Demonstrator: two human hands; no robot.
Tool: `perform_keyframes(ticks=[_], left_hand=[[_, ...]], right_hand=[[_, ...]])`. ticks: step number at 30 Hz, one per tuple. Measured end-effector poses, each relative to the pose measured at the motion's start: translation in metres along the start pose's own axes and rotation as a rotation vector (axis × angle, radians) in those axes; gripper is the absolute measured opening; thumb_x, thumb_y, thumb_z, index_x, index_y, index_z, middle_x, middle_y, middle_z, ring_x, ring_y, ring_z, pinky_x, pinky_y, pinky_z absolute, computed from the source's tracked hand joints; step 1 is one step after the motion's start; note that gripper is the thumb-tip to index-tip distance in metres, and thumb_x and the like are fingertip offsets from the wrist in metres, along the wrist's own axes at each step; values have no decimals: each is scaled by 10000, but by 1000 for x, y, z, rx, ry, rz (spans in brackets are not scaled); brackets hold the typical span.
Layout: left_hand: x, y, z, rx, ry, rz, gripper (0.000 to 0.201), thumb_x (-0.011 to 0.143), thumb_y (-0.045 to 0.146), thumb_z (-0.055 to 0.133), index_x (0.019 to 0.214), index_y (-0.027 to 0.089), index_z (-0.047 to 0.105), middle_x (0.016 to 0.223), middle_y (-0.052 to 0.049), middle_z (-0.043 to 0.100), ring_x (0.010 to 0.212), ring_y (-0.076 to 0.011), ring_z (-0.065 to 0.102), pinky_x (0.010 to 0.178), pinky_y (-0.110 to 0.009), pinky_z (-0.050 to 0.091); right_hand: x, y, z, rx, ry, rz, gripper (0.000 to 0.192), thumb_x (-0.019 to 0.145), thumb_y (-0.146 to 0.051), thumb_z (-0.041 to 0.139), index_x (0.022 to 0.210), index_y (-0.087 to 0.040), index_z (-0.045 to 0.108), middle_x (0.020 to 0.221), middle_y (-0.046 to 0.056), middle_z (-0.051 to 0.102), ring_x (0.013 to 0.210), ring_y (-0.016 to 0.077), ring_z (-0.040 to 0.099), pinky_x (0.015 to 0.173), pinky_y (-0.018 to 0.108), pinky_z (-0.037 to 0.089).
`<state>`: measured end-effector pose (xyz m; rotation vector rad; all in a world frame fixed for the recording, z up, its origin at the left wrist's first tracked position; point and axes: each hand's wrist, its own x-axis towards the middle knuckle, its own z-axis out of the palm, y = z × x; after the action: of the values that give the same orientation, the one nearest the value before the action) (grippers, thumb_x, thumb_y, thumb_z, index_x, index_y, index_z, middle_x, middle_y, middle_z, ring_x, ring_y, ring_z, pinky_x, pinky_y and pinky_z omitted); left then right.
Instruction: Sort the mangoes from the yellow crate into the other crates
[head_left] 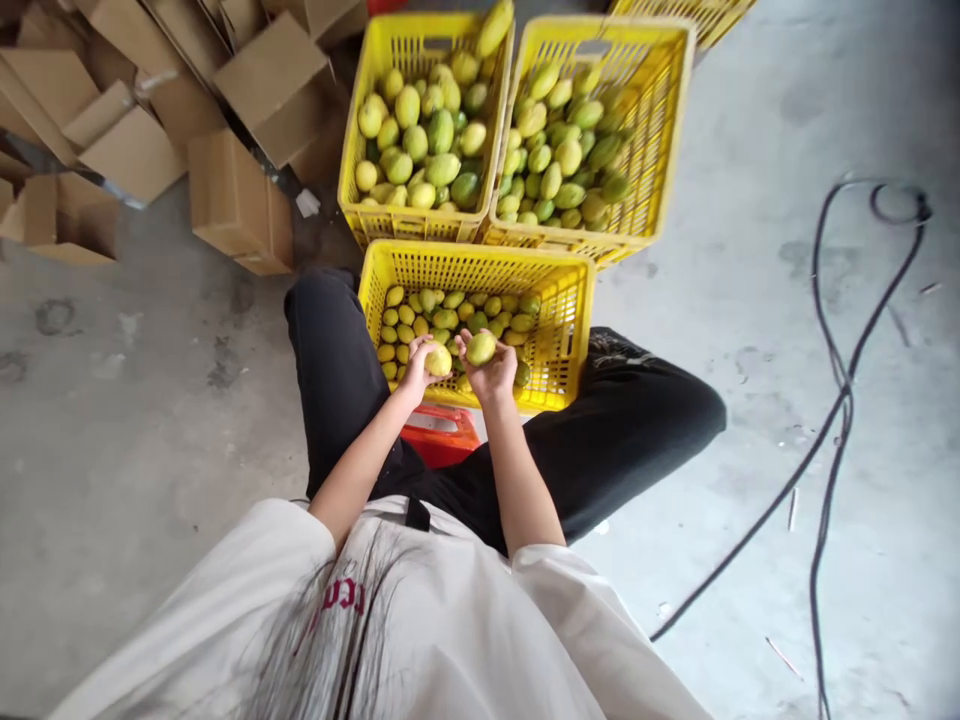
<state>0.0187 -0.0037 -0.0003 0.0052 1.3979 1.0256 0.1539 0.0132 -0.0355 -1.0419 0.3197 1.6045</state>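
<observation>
Head view, centre of frame: left hand (pixel 417 368) closed around one fruit (pixel 438 359), fingers curled under and beside it; right hand (pixel 491 372) palm up with a second fruit (pixel 481 347) cupped on it, fingers wrapped loosely round. Both fruits held just above the near crate (pixel 559 300), over its near left part, close together but apparently not touching.

Near crate partly filled with small yellow-green fruit, set between the knees above a red stool (pixel 441 435). Two fuller crates in the upper centre: left crate (pixel 352 150) and right crate (pixel 671 120), touching side by side, holding larger, greener fruit.

Judged step: inspection and sorting of the two held fruits. For good handling:
- Keep grip light; skin likely bruises under pressure.
- Turn each fruit with the fingertips to check all sides.
- Lower into a crate, not drop.
- Keep forearms clear of the crate rim.

Cartons (pixel 240 200) piled in the upper left; black cable (pixel 840 400) looped across the floor at right, well apart from the crates.
</observation>
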Motion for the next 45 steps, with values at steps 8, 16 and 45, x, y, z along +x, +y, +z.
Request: perform_keyframes(ticks=[8, 16, 45], left_hand=[[4, -4, -5, 29, 19, 37, 260, 840, 249, 769, 1077, 258, 662, 1187, -67, 641, 978, -203, 665, 672, -225, 625], [10, -4, -5, -28, 39, 15, 246, 862, 310, 759, 1093, 249, 697, 1134, -58, 680, 915, -189, 691, 708, -258, 649], [-12, 25, 0, -312, 38, -68, 318, 1041, 407, 466, 1083, 201, 704, 794, -71, 712, 737, -220, 785, 513, -213, 495]], right_hand=[[1, -4, -4, 9, -153, 68, 146, 1046, -368, 672, 1007, -228, 662, 774, 25, 687, 588, 147, 634, 402, 158, 412], [16, 3, -19, -68, -239, -27, 270, 824, -341, 707, 1086, -272, 695, 1036, 87, 823, 1070, 342, 827, 803, 459, 716], [-2, -2, -5, -88, -247, 111, 279, 801, -294, 786, 1044, -270, 652, 923, 51, 790, 1050, 323, 837, 852, 492, 772]])
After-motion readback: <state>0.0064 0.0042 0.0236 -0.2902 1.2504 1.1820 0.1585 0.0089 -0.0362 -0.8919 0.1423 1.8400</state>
